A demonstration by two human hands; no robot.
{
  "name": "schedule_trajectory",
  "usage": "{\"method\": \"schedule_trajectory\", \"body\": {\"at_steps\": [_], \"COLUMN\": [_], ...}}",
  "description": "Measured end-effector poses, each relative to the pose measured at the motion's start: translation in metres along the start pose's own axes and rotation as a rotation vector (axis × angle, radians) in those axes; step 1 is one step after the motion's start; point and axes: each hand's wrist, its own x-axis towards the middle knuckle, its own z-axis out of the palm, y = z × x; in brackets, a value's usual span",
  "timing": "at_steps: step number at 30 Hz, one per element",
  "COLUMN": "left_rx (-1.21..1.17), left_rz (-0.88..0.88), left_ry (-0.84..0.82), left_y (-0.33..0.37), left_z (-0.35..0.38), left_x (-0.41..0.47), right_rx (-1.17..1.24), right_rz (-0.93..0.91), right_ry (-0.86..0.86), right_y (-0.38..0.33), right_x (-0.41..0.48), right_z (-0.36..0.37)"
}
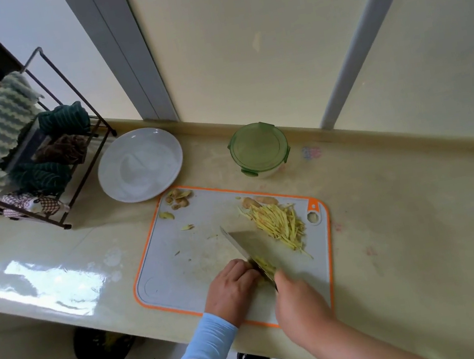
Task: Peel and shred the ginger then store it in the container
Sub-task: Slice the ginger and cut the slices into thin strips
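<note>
Nearest, the left forearm, with a pale blue cuff at the wrist, comes in from 6 o'clock. The left hand sits knuckles up on the near edge of the orange-rimmed cutting board. Its fingers are curled down onto a ginger piece that is mostly hidden beneath them, and its knuckles are against the blade's left face.

The right hand reaches in from 5 o'clock, fist closed tightly around the handle of a cleaver, so the handle itself is covered. The blade stands on its edge on the board. Its long axis runs from the hand at 5 o'clock to the tip at 11 o'clock, and thin yellow slivers cling to its right face.

Just right of the blade, at 2 o'clock on the board, lies a heap of ginger shreds, their strands running roughly 11 to 5 o'clock. At the heap's far end are 2 uncut ginger lumps. Ginger peelings are gathered at the board's 11 o'clock corner.

Beyond the board on the cream countertop, a round container with a green clip lid stands at 1 o'clock. A white plate is at 11 o'clock, and a wire rack holding cloths is at 10 o'clock.
</note>
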Motion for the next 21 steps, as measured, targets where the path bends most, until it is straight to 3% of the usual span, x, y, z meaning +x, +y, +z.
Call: {"method": "schedule_trajectory", "body": {"at_steps": [5, 21], "left_rx": [0.029, 0.075], "left_rz": [0.045, 0.0], "left_ry": [-0.005, 0.014], "left_y": [0.0, 0.003], "left_z": [-0.002, -0.003], "left_x": [0.003, 0.002], "right_rx": [-0.031, -0.041], "right_rz": [-0.027, -0.003], "right_ry": [0.023, -0.018], "right_y": [-0.026, 0.006], "right_x": [0.025, -0.012], "right_z": [-0.009, -0.003]}}
